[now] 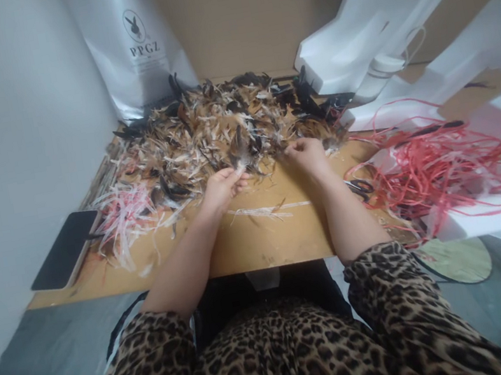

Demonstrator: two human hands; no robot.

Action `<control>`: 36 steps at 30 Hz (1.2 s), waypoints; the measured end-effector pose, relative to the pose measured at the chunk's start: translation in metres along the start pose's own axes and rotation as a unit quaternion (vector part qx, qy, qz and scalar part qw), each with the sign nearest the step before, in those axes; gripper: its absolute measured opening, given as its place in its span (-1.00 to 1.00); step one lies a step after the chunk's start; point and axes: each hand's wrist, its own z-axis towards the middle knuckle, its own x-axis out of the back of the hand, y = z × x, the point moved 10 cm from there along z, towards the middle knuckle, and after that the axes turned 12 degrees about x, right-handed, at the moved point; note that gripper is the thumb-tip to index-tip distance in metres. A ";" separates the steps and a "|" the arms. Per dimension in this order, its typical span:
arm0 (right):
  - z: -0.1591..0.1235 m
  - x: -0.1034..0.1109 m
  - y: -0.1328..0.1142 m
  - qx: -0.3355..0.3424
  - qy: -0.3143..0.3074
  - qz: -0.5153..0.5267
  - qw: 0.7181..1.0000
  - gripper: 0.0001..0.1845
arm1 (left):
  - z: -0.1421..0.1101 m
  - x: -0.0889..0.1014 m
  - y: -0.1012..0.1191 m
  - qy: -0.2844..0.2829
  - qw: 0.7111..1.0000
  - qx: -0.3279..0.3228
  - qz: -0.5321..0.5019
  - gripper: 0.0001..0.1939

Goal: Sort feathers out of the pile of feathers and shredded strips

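Feathers [203, 137] heaped toward the worktop's [280, 244] far edge.
Left hand [221, 191] pinches a pale-based tuft [241, 163] at the heap's near side: likely light, soft, easily crushed, best taken by the quills. Right hand [310, 156] has fingertips together; cannot tell if on anything.

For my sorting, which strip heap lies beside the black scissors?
The tangled red strip heap, at right; the pink and white heap lies by the black phone.

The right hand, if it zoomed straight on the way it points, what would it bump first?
Most likely the heap of feathers, whose near edge lies just past the fingertips of the right hand. Depth is unclear, so they may already be touching.
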 end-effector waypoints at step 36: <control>-0.047 -0.097 -0.060 -0.089 -0.116 0.419 0.896 -0.63 | 0.004 -0.009 -0.018 -0.058 0.995 0.064 -0.044 -0.98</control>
